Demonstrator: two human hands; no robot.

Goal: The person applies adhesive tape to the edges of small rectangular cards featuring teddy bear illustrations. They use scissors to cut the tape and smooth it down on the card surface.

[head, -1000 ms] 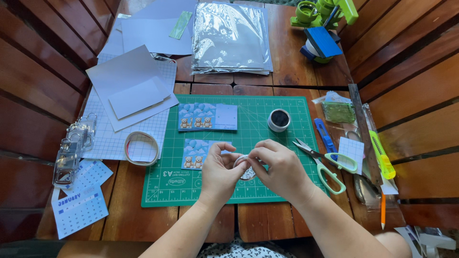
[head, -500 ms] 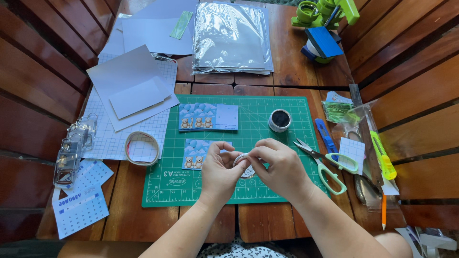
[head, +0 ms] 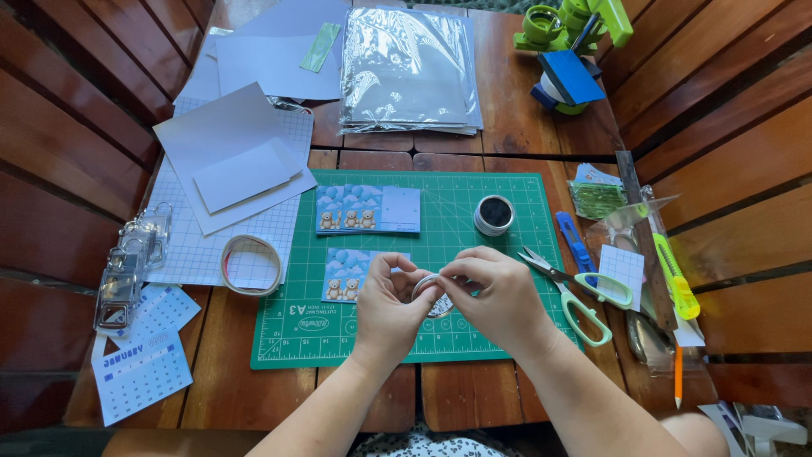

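Almost nothing has shifted since the earlier frames: both hands sit at the same spot over the near half of the cutting mat, with only the fingertips re-pinching slightly — the fiddly work on the small roll looks to be going on rather than finished.

Left hand (head: 391,306) is curled narrow, thumb and fingers pinched on the near side of a small tape roll (head: 428,286), a thin clear-looking ring held just above the mat. Right hand (head: 499,296) closes on the roll from the other side, fingertips bunched as if picking at its edge; whether a strip is lifted I cannot tell.

Beneath them lies the green cutting mat (head: 474,241), matte and gridded, squared to the near edge of the slatted wooden table (head: 516,127). Partly under the left hand is a glossy card with bears on blue (head: 342,275); a second bear card (head: 368,209) lies toward the mat's far edge, and a small round tin (head: 494,214) stands beside it.

Off the mat's right edge lie green-handled scissors (head: 584,300), a blue cutter (head: 577,243) and a yellow-green utility knife (head: 675,278). Off its left edge sit a wide tape ring (head: 250,264) on grid paper, calendar sheets (head: 139,372) at the near left corner, and clear clips (head: 131,262).

Farther off — shiny foil sheets (head: 408,69) and pale grey card (head: 241,161).
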